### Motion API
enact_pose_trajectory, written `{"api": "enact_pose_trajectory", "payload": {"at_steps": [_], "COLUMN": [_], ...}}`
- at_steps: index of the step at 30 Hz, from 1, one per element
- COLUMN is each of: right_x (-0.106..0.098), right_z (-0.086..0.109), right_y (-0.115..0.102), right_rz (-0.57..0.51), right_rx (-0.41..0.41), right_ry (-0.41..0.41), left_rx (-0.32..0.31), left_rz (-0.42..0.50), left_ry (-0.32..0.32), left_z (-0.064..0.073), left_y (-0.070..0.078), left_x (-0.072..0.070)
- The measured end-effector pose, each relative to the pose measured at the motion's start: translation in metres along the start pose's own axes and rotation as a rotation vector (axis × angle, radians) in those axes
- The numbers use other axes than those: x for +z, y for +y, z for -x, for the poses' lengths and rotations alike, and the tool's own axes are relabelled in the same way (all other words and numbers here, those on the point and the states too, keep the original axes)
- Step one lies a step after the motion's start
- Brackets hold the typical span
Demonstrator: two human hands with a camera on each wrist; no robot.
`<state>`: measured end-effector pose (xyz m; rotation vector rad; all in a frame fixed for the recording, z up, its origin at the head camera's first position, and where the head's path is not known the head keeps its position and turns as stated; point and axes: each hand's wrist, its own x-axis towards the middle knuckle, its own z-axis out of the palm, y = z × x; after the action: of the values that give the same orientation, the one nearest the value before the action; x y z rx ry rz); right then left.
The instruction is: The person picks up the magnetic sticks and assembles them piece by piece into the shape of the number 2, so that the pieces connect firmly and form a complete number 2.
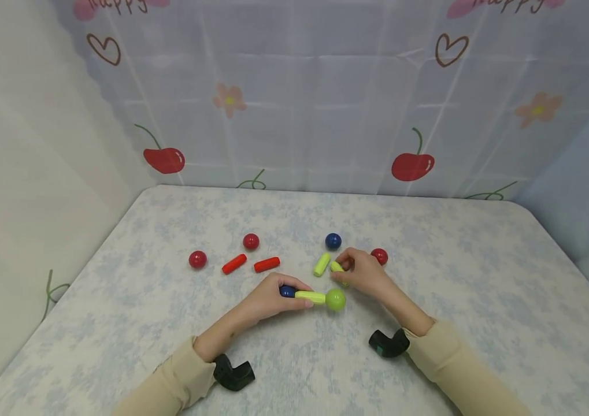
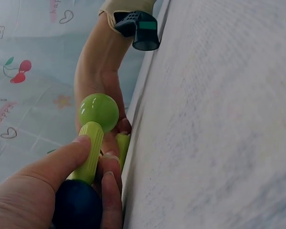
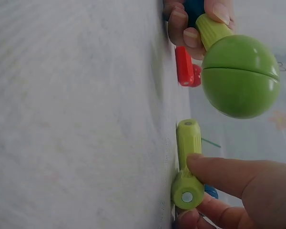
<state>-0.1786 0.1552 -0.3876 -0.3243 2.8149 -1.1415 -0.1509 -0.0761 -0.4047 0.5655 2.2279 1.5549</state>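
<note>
My left hand [image 1: 268,299] holds a joined piece above the table: a yellow-green ribbed stick [image 1: 310,297] with a green ball [image 1: 336,300] on one end and a dark blue ball [image 1: 287,292] on the other. The left wrist view shows the thumb along that stick and the fingers beneath. To the right, my right hand [image 1: 367,276] pinches a second yellow-green stick [image 3: 187,194] at table level, between thumb and fingers. Its end, with a silvery disc, faces the right wrist camera. Close beside it lies a third yellow-green stick [image 1: 322,264].
Two red sticks, one left [image 1: 234,264] and one right [image 1: 267,264], lie left of centre. Red balls rest at far left [image 1: 197,259], behind the red sticks [image 1: 251,241], and behind my right hand [image 1: 380,256]. A blue ball [image 1: 333,241] sits at the back. Curtains surround the table [image 1: 117,277].
</note>
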Motion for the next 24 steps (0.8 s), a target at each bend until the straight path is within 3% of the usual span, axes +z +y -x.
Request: {"api": "enact_pose_trajectory", "payload": {"at_steps": [8, 11, 14, 19, 24], "right_x": [-0.003, -0.009, -0.015, -0.022, -0.016], "right_z": [0.005, 0.012, 0.022, 0.045, 0.059], "right_y": [0.001, 0.002, 0.005, 0.015, 0.022], "right_rz": [0.065, 0.021, -0.168, -0.587, -0.789], "right_rx": [-0.005, 0.003, 0.065, 0.186, 0.144], "right_ry": [-0.019, -0.049, -0.128, -0.352, -0.606], "left_rx": [-0.008, -0.022, -0.034, -0.048, -0.056], "left_rz": [-0.005, -0.001, 0.005, 0.020, 0.033], "left_ry": [0.002, 0.011, 0.021, 0.030, 0.029], "left_z": [-0.001, -0.001, -0.001, -0.001, -0.002], "left_y": [-0.004, -0.005, -0.004, -0.001, -0.001], "left_x": [-0.001, -0.002, -0.003, -0.004, -0.005]}}
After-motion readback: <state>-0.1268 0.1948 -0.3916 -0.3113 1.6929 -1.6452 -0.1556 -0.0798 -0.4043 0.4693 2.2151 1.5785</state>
